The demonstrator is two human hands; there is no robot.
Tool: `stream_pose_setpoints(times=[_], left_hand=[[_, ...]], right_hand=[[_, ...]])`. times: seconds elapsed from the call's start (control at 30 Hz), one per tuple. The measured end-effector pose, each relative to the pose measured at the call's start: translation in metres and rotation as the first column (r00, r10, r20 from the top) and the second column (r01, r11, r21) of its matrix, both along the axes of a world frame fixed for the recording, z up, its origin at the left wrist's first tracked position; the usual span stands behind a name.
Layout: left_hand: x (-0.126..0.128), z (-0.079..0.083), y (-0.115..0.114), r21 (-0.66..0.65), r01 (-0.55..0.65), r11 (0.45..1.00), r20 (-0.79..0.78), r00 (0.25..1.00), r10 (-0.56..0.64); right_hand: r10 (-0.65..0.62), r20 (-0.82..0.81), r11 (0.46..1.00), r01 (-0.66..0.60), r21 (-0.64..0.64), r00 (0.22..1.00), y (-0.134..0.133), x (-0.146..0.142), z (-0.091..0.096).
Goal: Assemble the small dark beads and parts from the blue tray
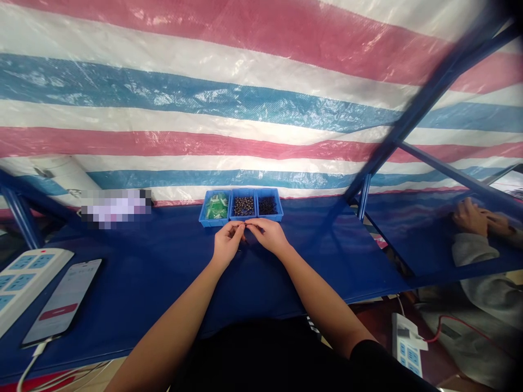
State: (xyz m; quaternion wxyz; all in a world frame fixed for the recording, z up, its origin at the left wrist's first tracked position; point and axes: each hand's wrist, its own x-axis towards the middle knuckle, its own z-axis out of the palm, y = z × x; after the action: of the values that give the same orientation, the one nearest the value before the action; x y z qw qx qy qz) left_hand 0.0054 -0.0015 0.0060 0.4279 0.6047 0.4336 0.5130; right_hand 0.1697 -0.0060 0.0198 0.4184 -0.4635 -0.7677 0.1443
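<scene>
My left hand (227,241) and my right hand (266,234) meet fingertip to fingertip over the blue table (163,272), just in front of three small blue bins. Both hands are pinched on a tiny dark part that I cannot make out. The left bin (215,207) holds green pieces. Small dark parts fill the middle bin (244,206) and the right bin (268,205).
A phone (62,308) on a cable and a white power strip (24,277) lie at the table's left end. Another person's hands (476,218) work at the neighbouring table on the right. Blue frame posts (363,196) and a striped tarp stand behind. A second power strip (406,343) lies on the floor.
</scene>
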Motion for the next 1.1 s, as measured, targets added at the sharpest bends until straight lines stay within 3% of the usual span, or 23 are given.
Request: stream_pose_setpoints(times=[0.3, 0.47, 0.57, 0.63, 0.77, 0.9, 1.1], left_hand=[[0.0001, 0.0002, -0.0026, 0.052, 0.002, 0.999, -0.081, 0.997, 0.002], [0.0001, 0.0036, -0.006, 0.113, -0.088, 0.99, -0.233, 0.966, 0.112], [-0.0009, 0.0041, -0.0062, 0.126, -0.169, 0.978, -0.256, 0.946, 0.197], [-0.0018, 0.0039, -0.0055, 0.122, -0.213, 0.97, -0.238, 0.942, 0.236], [-0.0023, 0.0028, -0.0042, 0.116, -0.258, 0.959, -0.209, 0.938, 0.277], [-0.002, 0.0017, -0.0037, 0.122, -0.281, 0.952, -0.201, 0.932, 0.301], [-0.0031, 0.0008, -0.0022, 0.134, -0.296, 0.946, -0.187, 0.929, 0.318]], right_hand=[[-0.087, -0.018, 0.994, 0.086, -0.062, 0.996, -0.0028, 0.0018, -0.0014], [-0.327, -0.126, 0.938, 0.338, 0.078, 0.936, -0.0001, 0.0042, -0.0069], [-0.406, -0.013, 0.914, 0.405, -0.026, 0.914, 0.0047, 0.0033, -0.0051], [-0.35, 0.092, 0.929, 0.358, -0.092, 0.932, 0.0063, 0.0027, -0.0027], [-0.119, 0.195, 0.973, 0.154, -0.175, 0.973, 0.0036, 0.0031, 0.0011], [0.062, 0.28, 0.957, 0.023, -0.289, 0.958, -0.0004, 0.0032, 0.0009], [0.059, 0.352, 0.963, 0.04, -0.266, 0.934, -0.001, -0.0043, -0.0046]])
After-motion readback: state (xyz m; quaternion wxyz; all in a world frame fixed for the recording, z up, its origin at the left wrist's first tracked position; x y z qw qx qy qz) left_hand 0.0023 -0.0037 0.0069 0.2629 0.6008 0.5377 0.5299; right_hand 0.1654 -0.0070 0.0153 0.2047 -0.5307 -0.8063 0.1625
